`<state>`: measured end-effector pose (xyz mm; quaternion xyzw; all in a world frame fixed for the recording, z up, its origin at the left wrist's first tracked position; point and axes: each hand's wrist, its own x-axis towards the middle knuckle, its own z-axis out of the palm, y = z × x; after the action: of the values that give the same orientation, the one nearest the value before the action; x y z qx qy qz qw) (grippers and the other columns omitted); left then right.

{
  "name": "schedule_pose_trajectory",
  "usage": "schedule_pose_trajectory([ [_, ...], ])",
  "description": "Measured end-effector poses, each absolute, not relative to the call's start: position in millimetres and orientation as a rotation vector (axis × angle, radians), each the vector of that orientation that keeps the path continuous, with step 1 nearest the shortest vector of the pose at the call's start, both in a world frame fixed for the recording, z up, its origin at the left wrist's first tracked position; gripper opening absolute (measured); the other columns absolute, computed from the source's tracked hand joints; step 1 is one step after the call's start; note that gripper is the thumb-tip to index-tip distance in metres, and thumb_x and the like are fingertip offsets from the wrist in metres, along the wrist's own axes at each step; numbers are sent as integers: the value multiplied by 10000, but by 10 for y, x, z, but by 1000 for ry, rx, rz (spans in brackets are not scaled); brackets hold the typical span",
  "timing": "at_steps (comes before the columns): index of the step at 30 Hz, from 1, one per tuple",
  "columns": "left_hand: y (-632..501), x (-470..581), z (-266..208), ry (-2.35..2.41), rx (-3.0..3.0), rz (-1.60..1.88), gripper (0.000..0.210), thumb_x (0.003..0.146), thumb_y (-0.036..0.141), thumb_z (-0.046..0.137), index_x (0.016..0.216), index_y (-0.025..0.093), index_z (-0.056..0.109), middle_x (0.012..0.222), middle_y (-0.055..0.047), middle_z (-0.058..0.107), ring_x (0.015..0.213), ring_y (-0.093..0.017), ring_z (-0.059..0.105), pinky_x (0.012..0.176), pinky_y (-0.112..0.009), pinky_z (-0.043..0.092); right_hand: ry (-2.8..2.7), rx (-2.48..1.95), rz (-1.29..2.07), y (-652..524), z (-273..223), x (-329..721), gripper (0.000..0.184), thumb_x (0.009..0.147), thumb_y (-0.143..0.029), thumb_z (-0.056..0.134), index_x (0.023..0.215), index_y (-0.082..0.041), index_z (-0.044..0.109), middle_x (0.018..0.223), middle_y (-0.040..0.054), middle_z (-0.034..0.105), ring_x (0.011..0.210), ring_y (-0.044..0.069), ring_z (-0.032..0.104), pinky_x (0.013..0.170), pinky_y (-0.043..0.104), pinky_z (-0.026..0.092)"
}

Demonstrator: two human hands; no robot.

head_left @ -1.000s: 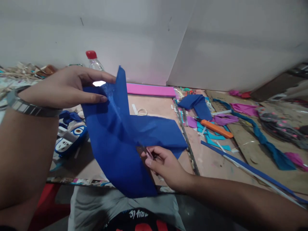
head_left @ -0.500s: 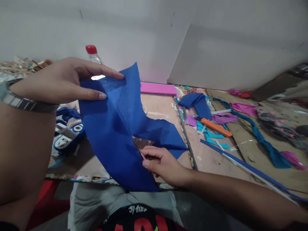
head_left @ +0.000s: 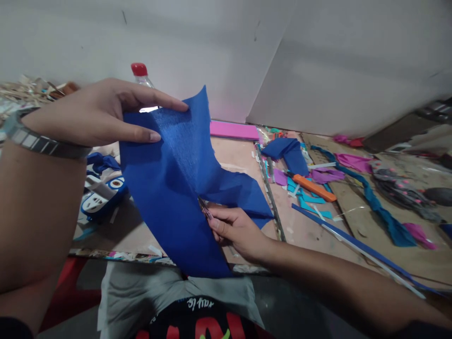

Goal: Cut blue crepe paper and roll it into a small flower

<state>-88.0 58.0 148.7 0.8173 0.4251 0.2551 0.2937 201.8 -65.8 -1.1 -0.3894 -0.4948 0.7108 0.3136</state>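
Note:
A large blue sheet (head_left: pixel 158 188), cloth or crepe paper, is held raised above the table and has a long slit in it. My left hand (head_left: pixel 116 110) pinches its upper left part between thumb and fingers. In my right hand (head_left: pixel 236 230) is a small pair of scissors (head_left: pixel 203 205), most of it hidden by the fingers. The blades sit at the inner end of the slit. To the right of the slit, a creased flap (head_left: pixel 243 190) of the sheet rests toward the table.
A red-capped bottle (head_left: pixel 139 70) and a blue-and-white case (head_left: pixel 102 195) stand to the left. Pink strips (head_left: pixel 235 130) lie by the wall. On the right are an orange box cutter (head_left: pixel 314 187), a folded blue piece (head_left: pixel 287 153), a teal strip (head_left: pixel 374 197) and scraps.
The scissors' blades show more and have moved slightly up and left along the slit. My left hand keeps its hold on the sheet. The whole view has shifted a little.

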Motion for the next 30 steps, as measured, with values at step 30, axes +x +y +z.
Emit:
schedule_pose_trajectory([
  [30, 586, -872, 1478, 1108, 2154, 674, 692, 769, 461, 822, 1424, 308, 662, 1254, 9, 727, 1081, -273, 716, 754, -269, 633, -1297, -1015, 1872, -654, -31, 2017, 434, 867, -571, 775, 754, -169, 657, 618, -57, 482, 538, 70, 406, 497, 221, 259],
])
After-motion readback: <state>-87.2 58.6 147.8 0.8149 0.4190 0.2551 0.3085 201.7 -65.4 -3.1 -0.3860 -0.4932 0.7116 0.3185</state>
